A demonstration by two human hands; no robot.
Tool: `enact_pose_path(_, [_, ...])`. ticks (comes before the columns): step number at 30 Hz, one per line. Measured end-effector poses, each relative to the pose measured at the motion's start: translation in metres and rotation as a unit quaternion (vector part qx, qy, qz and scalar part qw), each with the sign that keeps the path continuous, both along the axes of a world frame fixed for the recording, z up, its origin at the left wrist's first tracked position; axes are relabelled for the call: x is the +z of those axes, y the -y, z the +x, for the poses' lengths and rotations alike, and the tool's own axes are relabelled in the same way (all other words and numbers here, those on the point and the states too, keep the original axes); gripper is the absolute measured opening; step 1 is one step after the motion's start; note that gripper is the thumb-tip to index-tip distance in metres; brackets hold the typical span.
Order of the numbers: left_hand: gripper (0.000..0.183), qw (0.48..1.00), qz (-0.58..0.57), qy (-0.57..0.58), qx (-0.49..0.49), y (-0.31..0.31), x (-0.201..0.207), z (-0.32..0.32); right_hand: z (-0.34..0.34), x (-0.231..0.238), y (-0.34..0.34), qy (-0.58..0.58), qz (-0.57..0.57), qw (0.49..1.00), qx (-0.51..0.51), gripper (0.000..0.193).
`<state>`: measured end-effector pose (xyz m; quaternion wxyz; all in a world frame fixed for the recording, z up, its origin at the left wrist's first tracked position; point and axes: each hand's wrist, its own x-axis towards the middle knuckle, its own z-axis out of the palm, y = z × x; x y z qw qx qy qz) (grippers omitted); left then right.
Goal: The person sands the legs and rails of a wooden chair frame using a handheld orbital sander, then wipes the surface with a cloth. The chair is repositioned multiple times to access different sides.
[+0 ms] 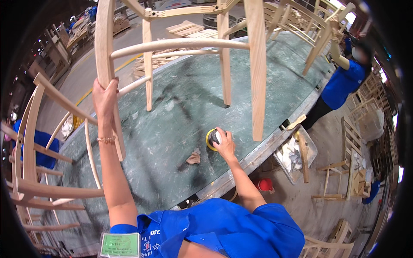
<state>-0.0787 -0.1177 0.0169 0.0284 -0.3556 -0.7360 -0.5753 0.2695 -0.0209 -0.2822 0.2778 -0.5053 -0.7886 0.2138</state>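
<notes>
1. Right hand (226, 145): we saw the fingers curled over a round tool (212, 139) with a yellow rim, near the middle of the green worktable (232, 118); whether the tool touched the tabletop, we couldn't tell.
2. Left hand (106, 96): we had it wrapped around one upright of a bare-wood chair frame (257, 69), over the table's left half.
3. That frame stood over the table, tapered legs pointing down toward the top; we couldn't tell which legs touched.
4. Crumpled brown piece (194, 157): we noted it lying on the table, just beside the tool.
5. Second chair frame (60, 190): we saw it at the table's left end.
6. Co-worker (344, 86) in blue: we placed this person along the table's right side, one raised hand at another chair frame (320, 41).
7. Tray (316, 151) with white material: we logged it off the table's near edge, a red container (264, 185) lower down.
8. Wood pieces (187, 29): we saw them piled beyond the table's far edge.
</notes>
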Motion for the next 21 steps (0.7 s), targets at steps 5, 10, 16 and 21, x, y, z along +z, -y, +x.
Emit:
enact_pose_path(5, [0.029, 1.0, 0.024, -0.006, -0.016, 0.01, -0.005, 0.006, 0.0, -0.001, 0.001, 0.022, -0.033, 0.999, -0.014, 0.075])
enact_pose_path(10, [0.03, 1.0, 0.028, -0.002, -0.008, 0.018, -0.01, 0.012, -0.001, 0.002, 0.001, 0.027, -0.044, 0.999, -0.014, 0.076])
enact_pose_path(16, [0.032, 0.999, 0.036, 0.019, 0.008, 0.029, -0.021, 0.015, -0.018, 0.014, 0.02, 0.14, 0.144, 0.98, -0.006, 0.081])
enact_pose_path(21, [0.029, 0.998, 0.055, 0.007, 0.003, 0.043, -0.033, 0.022, -0.098, 0.04, 0.099, 0.002, 0.037, 0.985, 0.17, 0.084])
